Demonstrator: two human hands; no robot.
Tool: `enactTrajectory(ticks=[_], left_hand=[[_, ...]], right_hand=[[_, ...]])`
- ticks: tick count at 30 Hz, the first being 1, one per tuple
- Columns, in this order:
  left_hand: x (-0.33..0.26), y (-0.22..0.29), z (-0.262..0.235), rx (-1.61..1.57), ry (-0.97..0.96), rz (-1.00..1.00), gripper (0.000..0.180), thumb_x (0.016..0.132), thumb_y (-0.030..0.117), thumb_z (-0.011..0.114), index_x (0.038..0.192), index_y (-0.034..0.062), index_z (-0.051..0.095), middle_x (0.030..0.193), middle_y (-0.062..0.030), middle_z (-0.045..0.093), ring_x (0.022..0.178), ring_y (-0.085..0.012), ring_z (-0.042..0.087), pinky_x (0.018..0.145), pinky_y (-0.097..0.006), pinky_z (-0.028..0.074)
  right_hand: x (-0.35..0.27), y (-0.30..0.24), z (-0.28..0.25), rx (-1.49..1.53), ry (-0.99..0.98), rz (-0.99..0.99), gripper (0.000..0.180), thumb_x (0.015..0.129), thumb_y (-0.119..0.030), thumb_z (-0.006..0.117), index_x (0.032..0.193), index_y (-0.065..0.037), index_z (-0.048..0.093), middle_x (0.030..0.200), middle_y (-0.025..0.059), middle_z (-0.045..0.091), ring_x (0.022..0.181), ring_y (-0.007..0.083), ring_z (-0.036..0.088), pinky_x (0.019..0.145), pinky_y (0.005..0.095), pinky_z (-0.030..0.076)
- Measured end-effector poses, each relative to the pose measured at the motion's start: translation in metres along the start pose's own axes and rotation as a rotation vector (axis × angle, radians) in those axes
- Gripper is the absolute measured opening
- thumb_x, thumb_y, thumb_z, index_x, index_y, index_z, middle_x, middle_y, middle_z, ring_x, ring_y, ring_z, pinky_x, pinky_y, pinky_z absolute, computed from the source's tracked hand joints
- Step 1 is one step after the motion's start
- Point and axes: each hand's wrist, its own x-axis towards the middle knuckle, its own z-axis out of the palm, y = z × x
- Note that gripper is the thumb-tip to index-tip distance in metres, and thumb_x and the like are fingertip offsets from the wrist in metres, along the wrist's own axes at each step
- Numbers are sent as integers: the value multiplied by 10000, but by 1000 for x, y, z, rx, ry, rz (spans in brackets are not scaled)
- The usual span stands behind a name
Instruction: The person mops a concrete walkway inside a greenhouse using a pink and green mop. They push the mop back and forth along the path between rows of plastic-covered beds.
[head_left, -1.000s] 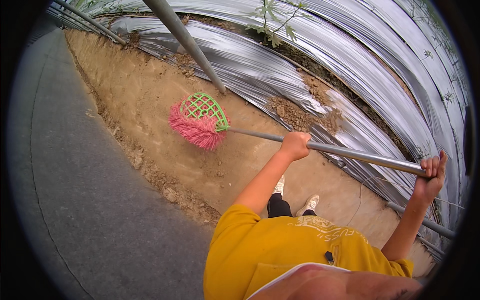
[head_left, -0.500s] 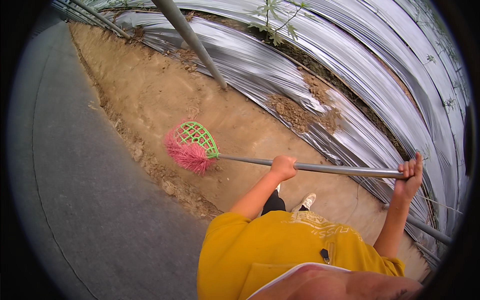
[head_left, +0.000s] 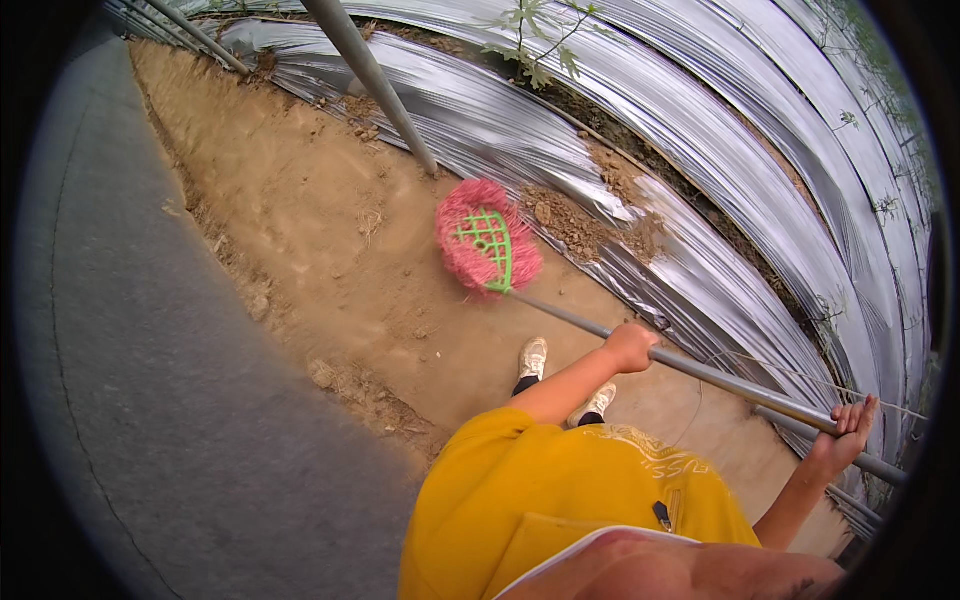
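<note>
A broom point(head_left: 480, 268) with pink bristles, a green lattice frame and a long grey metal handle slants from the middle of the view toward the lower right. My left hand point(head_left: 632, 348) is closed around the handle, part way between its head and far end. Near that end, my right hand point(head_left: 848, 436) grips the same handle, with a finger pointing up. The bristles are over the brown dirt path point(head_left: 330, 250), beside the silvery plastic sheeting; I cannot tell whether they touch the soil.
Silver plastic sheeting point(head_left: 480, 100) covers the bed on the right, with loose soil point(head_left: 570, 222) on its edge. A grey metal post point(head_left: 375, 80) stands beside the path. Grey ground cover point(head_left: 200, 400) lies left. A leafy plant point(head_left: 540, 50) grows from the bed.
The broom head has swung right, from the path's middle toward the sheeting edge. Both hands have shifted right and nearer to me, still on the handle.
</note>
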Motion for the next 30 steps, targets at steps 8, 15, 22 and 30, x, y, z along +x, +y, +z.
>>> enactTrajectory(ticks=[8,15,22,30], left_hand=[[-28,67,-3,17,157,29,79,575,145,566,597,73,542,625,-124,575,599,-301,571,532,-407,455],[6,-30,-17,9,253,91,79,591,154,560,631,86,549,667,-118,582,652,-309,571,572,-403,460],[-48,-49,-1,119,67,-107,103,619,210,571,591,114,546,634,-108,575,614,-316,563,541,-422,447],[-18,41,6,20,258,75,83,613,166,564,609,92,527,632,-114,566,597,-314,555,528,-419,442]], right_hand=[[29,-68,-42,196,-450,36,226,898,-173,461,1008,19,505,529,-42,228,426,37,212,470,188,254],[-33,15,31,88,-58,-32,148,887,-169,481,947,-37,513,537,-47,252,448,45,244,495,208,297],[-21,63,21,74,-50,230,169,876,-246,511,855,-80,494,526,-57,263,431,46,252,482,211,306],[1,-52,-28,140,-187,-8,156,905,-172,450,907,-30,514,524,-46,240,421,39,235,467,202,277]])
